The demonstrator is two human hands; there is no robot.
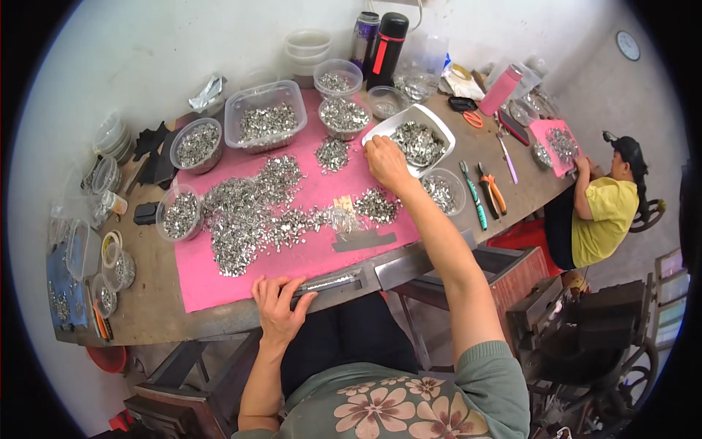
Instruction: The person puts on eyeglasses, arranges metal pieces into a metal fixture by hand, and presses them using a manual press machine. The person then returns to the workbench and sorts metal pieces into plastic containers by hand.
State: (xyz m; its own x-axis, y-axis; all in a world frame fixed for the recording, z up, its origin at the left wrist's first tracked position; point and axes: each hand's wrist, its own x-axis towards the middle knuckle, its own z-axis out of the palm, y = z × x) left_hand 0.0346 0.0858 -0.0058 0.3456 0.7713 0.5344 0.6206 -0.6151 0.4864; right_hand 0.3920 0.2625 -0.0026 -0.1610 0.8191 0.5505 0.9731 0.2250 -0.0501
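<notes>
Pink, the sheet [199,285] spreads over the bench [146,311] in the head view, and I place everything by it. At its near edge lies the dark rail [338,286] with a silver row [333,281] along it; my left grip [276,307] rests at the rail's left end, thumb and forefinger apart, though I cannot tell whether they press on it. At the sheet's far right corner sits the white tray [443,127] of metal pieces [417,143]; my right grip [387,162] is at its left rim, fingers bunched together, and I cannot tell what, if anything, they pinch. A silver heap [248,208] covers much of the sheet's left half. To work well, I judge, the left should press lightly but steadily, and the right should avoid tugging the rim, lest pieces spill onto the sheet
</notes>
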